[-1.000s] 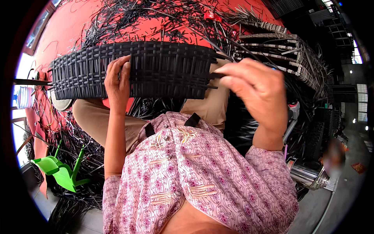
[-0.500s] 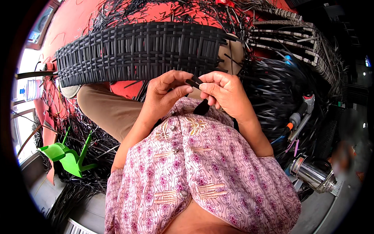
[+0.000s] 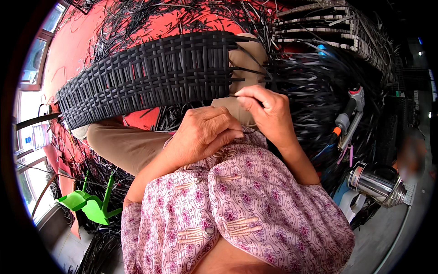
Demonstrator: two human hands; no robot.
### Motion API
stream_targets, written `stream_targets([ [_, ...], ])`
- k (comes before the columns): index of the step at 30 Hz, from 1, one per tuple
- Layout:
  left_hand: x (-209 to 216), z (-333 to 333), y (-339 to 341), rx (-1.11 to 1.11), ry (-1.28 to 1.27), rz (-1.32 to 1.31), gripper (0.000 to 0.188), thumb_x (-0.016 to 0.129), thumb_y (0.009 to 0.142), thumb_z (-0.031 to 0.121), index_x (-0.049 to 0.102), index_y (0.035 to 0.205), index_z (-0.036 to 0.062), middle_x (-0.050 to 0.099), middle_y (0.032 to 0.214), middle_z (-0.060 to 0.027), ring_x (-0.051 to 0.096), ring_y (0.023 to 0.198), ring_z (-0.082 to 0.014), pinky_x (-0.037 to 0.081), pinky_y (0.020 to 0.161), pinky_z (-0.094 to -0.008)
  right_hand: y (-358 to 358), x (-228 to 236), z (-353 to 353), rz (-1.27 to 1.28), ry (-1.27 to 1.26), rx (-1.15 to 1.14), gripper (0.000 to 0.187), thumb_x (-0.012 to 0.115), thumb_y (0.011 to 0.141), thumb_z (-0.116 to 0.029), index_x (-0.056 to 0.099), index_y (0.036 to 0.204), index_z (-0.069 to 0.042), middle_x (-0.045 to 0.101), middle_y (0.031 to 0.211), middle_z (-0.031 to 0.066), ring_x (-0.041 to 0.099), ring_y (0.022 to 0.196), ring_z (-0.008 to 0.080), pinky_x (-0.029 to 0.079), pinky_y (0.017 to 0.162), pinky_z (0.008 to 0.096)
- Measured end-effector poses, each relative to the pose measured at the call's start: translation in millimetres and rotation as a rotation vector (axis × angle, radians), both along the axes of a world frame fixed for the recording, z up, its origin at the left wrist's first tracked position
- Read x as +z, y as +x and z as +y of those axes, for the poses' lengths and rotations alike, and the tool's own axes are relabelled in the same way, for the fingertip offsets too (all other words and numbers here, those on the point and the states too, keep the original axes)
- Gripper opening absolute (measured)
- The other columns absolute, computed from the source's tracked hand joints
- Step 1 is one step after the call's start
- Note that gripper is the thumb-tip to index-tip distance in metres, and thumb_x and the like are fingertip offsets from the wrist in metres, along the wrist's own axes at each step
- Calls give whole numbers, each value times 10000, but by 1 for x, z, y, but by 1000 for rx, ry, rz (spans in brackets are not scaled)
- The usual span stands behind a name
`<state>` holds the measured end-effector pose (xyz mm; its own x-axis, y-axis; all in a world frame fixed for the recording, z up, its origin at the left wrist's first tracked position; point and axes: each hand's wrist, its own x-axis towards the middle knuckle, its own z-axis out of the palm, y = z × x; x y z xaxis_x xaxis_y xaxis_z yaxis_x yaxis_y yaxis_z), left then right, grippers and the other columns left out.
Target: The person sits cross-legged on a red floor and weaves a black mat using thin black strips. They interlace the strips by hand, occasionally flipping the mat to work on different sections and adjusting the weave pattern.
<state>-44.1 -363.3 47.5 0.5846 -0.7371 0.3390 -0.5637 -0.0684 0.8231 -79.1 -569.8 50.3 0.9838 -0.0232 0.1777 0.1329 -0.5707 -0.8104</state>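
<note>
A long black woven panel [image 3: 150,75] of flat plastic strips lies across my legs, with loose strip ends sticking out at its right end. My right hand [image 3: 270,112] is closed, thumb and forefinger pinching a dark strip end at the panel's lower right corner. Lower and to the left, my left hand [image 3: 207,134] is held over my lap with its fingers curled and the thumb pressed against them. Whatever it may grip is hidden behind the fingers.
Loose black strips [image 3: 305,86] are heaped to the right. A pale woven frame [image 3: 315,32] stands beyond. On the right are a grey power tool [image 3: 346,114] with an orange collar and a shiny metal flask [image 3: 376,182]. A green plastic dustpan-like piece [image 3: 93,208] lies left.
My hands have parted: the left dropped toward my lap, while the right went to the panel's corner. The short black pieces seen between them are no longer visible. The view has shifted slightly.
</note>
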Motion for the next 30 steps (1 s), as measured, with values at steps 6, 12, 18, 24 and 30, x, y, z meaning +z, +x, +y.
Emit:
stream_targets([
  [6,-15,-4,-3,443,-74,65,151,764,814,-24,691,938,19,640,1013,-110,633,942,-233,515,816,-324,-5,-5,16,221,246,55,107,660,946,-86,677,1011,-3,738,820,130,741,716,243,568,627,347],
  [12,-14,-4,0,411,-117,-28,172,766,765,-66,705,918,-19,684,950,-141,664,901,-251,516,795,-326,-12,-5,18,242,320,39,150,587,994,-120,658,1045,3,719,776,99,696,640,172,549,588,319],
  [18,-19,-6,2,436,-160,-4,175,775,763,-65,691,906,-9,676,914,-131,658,856,-255,514,780,-329,-8,-2,12,164,272,115,153,591,1001,-147,656,1027,-12,708,728,95,686,648,201,517,592,352],
  [24,-14,-10,-4,384,-152,202,123,745,830,-58,693,930,-9,607,812,-63,601,731,-143,481,656,-263,-18,5,8,185,281,133,175,551,933,-133,652,966,6,691,683,117,689,652,287,533,663,412],
  [30,5,2,-1,367,-58,-45,128,709,810,-90,697,914,-16,654,784,-99,602,670,-178,488,630,-295,-17,2,10,31,143,221,251,686,942,-267,669,1008,-25,729,805,114,731,728,249,556,664,366],
])
